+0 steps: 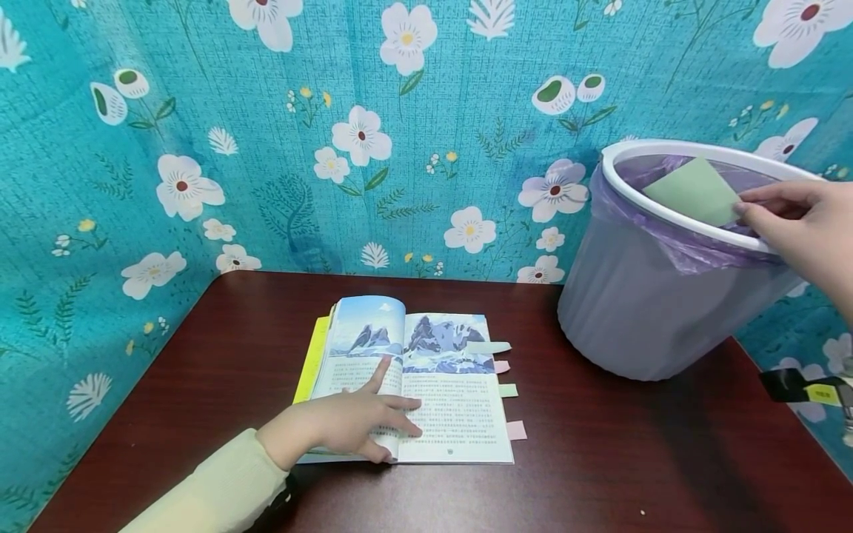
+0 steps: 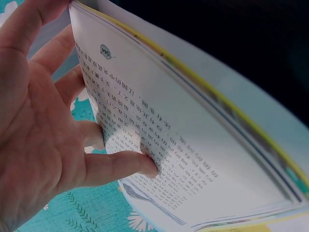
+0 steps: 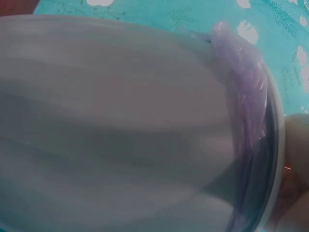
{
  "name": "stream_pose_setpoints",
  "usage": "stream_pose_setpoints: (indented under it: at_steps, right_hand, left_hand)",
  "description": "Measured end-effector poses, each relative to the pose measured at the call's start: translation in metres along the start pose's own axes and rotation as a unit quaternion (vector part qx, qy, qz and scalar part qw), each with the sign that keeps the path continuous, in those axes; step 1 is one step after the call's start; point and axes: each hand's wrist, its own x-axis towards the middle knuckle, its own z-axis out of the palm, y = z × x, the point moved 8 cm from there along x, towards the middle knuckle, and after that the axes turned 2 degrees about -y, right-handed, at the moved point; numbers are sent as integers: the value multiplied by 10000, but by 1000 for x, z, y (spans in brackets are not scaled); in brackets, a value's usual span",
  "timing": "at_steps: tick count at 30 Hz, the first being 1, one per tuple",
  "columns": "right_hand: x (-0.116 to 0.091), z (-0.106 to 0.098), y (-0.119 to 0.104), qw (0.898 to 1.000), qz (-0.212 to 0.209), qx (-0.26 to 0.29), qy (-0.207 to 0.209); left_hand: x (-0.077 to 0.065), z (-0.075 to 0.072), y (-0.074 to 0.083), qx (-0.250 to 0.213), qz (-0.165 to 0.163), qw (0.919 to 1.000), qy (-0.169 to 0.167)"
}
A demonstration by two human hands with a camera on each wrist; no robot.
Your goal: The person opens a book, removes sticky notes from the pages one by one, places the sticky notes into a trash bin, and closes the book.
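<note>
Left of the grey bin (image 1: 640, 311), an open book (image 1: 460, 414) lies on the table (image 1: 220, 355), the left hand (image 1: 346, 422) resting on it, fingers spread. At the bin's mouth, the right hand (image 1: 803, 218) pinches a green paper (image 1: 694, 194) between thumb and fingers. Paper tabs (image 1: 509, 390) jut from the book toward the bin.

My book (image 1: 453, 418) lies open at mountain pictures (image 1: 429, 337), paper tabs (image 1: 509, 390) (some pink) jutting toward its three o'clock. At its two o'clock I pinch a tilted green paper (image 1: 694, 192) at the mouth of a purple-lined grey bin (image 1: 646, 303).
</note>
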Motion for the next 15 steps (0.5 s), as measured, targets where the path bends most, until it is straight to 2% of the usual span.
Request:
stream_pose_setpoints:
  at_steps: [15]
  right_hand:
    - [-2,0,-9,9994,-246,-214,70]
  left_hand:
    - [0,1,0,-8,-30,10000,-12]
